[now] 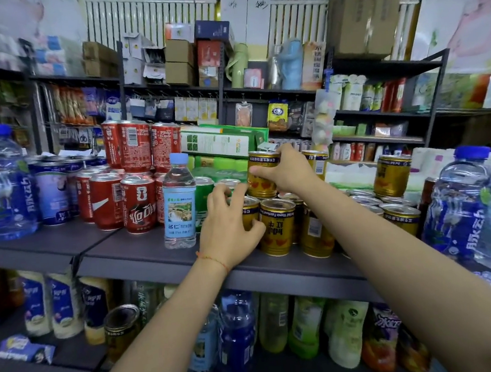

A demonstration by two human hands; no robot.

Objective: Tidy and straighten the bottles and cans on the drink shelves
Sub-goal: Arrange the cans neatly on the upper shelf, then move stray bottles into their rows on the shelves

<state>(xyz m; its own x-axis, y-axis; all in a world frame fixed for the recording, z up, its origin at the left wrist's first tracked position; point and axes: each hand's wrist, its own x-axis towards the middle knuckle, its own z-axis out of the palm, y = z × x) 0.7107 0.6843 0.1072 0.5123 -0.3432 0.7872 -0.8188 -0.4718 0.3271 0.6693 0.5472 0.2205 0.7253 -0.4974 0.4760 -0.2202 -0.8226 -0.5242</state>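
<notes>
the upper gold can is sitting on top of the gold cans on the top shelf, just right of the small water bottle, which serves as the landmark here. the right hand is gripping this can, thumb across its front and fingers curled round its far side near the rim. the left hand is lower, right of the water bottle's base, its fingers spread and curled over the front-left gold can, steadying it; the can beside it is standing untouched.

to do this well, the stacked can probably needs to be seated squarely on the lids below, not bridging a gap, with its label turned forward. the left hand should likely be holding the lower row firm so nothing is sliding toward the shelf edge. a light, level placement seems wise, since smooth metal on metal could slip.

left of the water bottle the red cola cans are standing two tiers high. farther right of it, more gold cans and a large blue-capped water jug are standing.
</notes>
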